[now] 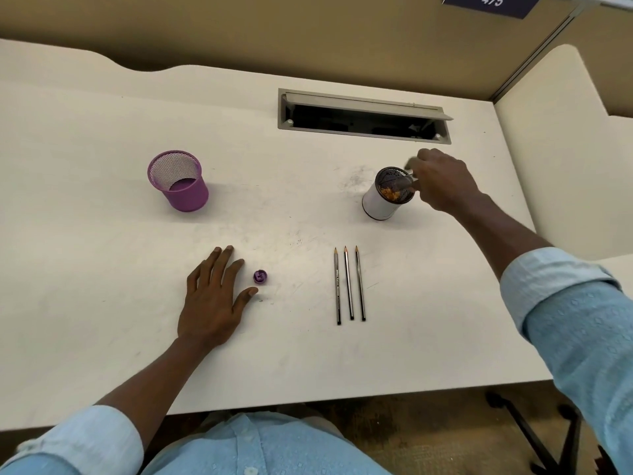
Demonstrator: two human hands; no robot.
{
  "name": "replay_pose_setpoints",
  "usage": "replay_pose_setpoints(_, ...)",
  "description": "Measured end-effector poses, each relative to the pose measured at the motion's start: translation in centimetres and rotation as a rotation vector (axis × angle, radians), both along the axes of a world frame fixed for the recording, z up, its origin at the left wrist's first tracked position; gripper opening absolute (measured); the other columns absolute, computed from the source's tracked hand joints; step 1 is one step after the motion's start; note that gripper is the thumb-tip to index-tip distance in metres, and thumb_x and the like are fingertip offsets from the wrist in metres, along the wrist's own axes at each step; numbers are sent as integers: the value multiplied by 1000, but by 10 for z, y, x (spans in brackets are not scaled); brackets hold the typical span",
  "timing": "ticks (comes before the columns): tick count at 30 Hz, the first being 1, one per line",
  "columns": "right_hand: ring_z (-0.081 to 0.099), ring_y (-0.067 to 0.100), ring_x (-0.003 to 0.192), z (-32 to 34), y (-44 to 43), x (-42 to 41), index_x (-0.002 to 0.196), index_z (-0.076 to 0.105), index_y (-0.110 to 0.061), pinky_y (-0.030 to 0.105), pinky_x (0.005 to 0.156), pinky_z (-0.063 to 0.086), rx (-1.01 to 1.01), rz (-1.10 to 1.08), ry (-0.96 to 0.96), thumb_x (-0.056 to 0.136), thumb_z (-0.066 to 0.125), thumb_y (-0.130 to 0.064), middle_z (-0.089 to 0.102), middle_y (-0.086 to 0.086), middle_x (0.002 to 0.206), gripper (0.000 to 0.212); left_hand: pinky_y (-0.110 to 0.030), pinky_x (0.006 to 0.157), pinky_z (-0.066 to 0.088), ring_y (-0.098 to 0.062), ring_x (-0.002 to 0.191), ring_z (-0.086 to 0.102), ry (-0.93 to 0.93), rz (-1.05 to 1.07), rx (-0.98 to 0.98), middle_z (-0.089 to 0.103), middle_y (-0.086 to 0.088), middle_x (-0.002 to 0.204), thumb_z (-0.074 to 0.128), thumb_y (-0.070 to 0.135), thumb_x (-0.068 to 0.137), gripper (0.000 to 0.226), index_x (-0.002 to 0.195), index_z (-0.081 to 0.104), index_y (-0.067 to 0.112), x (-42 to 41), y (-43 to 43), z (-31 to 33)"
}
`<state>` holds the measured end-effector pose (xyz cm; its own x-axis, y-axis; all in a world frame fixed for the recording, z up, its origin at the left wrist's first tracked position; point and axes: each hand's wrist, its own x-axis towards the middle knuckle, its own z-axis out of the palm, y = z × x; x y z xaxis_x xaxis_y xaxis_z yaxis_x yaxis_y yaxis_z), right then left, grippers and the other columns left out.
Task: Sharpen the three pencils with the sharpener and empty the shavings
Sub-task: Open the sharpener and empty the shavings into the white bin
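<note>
Plainly, in the head view, the left grip (214, 303) lies flat on the white surface (102, 234), fingers straight and spread, holding nothing. A small purple sharpener (260, 277) sits just beside its forefinger and thumb, not touching them. Three pencils (349, 284) lie side by side to the right, sharpened points aimed away from the person. Farther back, the right grip (442, 180) hovers at the mouth of a white cup (378, 205), fingers curled, pinching a blurred, dark see-through piece (400, 183) over it. Orange shavings (390, 193) show inside the cup. A mesh cup (185, 195) stands far left; a cable slot (363, 118) opens behind
</note>
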<state>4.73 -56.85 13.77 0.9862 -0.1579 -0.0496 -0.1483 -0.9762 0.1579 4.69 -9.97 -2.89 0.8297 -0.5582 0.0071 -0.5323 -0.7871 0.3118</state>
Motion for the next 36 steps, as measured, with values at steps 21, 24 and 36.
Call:
replay_pose_setpoints(21, 67, 36, 102, -14, -11, -13, 139, 59, -9, 45, 84, 53, 364, -148, -148, 85, 84, -2, 75, 13, 110, 60, -48, 128, 25, -30, 163, 27, -3, 4, -1, 33, -8, 174, 36, 60, 105, 67, 152, 52, 14, -1, 0, 3)
replay_pose_setpoints(24, 68, 29, 91, -16, -9, -16, 140, 58, -10, 43, 85, 55, 492, -227, -239, 79, 91, -5, 78, 8, 104, 69, -48, 128, 25, -30, 164, 26, 1, 7, 0, 32, -7, 175, 35, 60, 106, 66, 152, 52, 15, -1, 0, 3)
replay_pose_setpoints(36, 74, 17, 90, -31, 30, -49, 129, 65, -14, 29, 77, 61, 936, -421, -616, 73, 94, -5, 76, 1, 95, 63, -47, 128, 26, -29, 164, 26, 0, 14, -23, 33, -6, 175, 35, 59, 106, 65, 151, 52, 16, -1, 0, -1)
